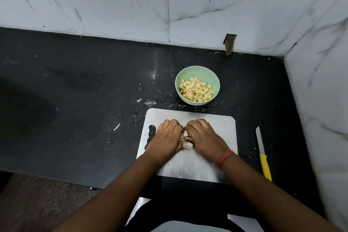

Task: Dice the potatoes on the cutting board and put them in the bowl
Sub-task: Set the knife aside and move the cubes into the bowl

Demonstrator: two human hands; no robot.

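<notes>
Both hands cupped together at centre of cutting board (212,124), fingers curled inward: left hand (168,135) and right hand (204,134) enclosing a small heap of diced potato (185,134) between them. Red thread (225,158) around right wrist. Green bowl (211,78) on black counter (84,100) just beyond far edge of board, part-filled with potato cubes (196,90). Yellow-handled knife (262,153) flat on counter just right of board, blade pointing away.
</notes>
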